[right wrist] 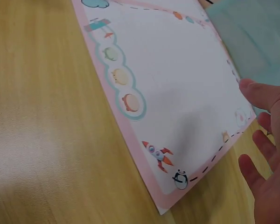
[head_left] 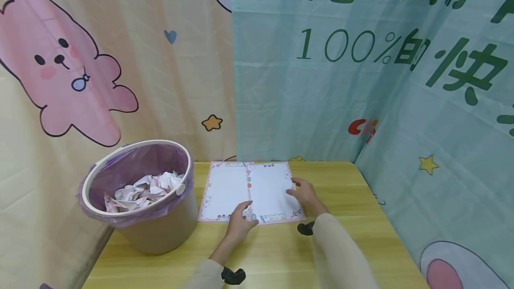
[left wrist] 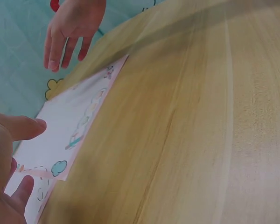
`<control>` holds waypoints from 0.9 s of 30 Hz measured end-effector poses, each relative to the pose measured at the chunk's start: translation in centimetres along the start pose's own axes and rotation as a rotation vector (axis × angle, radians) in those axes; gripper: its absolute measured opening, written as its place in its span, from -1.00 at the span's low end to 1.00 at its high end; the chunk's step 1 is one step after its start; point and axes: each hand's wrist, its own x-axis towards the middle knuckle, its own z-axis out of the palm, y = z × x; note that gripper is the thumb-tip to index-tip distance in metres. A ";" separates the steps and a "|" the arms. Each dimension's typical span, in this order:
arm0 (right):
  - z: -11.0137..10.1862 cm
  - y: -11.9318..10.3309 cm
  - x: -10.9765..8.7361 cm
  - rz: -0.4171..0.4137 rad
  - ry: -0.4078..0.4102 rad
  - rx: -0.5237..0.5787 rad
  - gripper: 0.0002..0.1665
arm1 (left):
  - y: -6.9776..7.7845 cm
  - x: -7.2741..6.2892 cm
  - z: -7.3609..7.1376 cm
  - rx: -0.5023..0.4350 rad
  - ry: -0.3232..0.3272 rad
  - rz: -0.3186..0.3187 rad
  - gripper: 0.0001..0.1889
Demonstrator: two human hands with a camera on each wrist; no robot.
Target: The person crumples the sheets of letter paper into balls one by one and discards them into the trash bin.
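Observation:
Two white sheets of paper with pink cartoon borders lie side by side on the table, the right sheet [head_left: 270,193] slightly overlapping the left sheet [head_left: 222,193]. Over the near edge, by the seam, is my left hand [head_left: 239,225], its thumb and fingers spread apart with nothing between them. At the right sheet's right side hovers my right hand [head_left: 306,195], fingers loosely extended and empty. In the right wrist view, the thumb of this hand [right wrist: 277,144] overlaps the sheet's edge, close to a border printed with a rocket and a penguin.
A bin [head_left: 160,233] with a purple liner [head_left: 124,159] stands at the table's left, holding crumpled paper [head_left: 146,188]. Printed curtains [head_left: 289,101] hang behind and to the right of the wooden table [head_left: 345,186]. Black wrist devices [head_left: 234,276] sit at both sleeves.

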 end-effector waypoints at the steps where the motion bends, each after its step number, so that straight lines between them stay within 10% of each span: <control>1: 0.4 0.3 -0.2 -0.003 -0.005 -0.027 -0.27 | -0.3 -0.1 0.3 0.015 0.003 0.003 -0.31; 11: 2.6 3.5 -2.0 -0.039 -0.116 -0.351 -0.17 | -4.0 -0.7 2.4 0.374 0.038 0.102 -0.50; 27: 2.3 3.1 -2.5 -0.004 -0.099 -0.362 -0.26 | -3.1 0.0 2.3 0.321 0.066 0.086 -0.68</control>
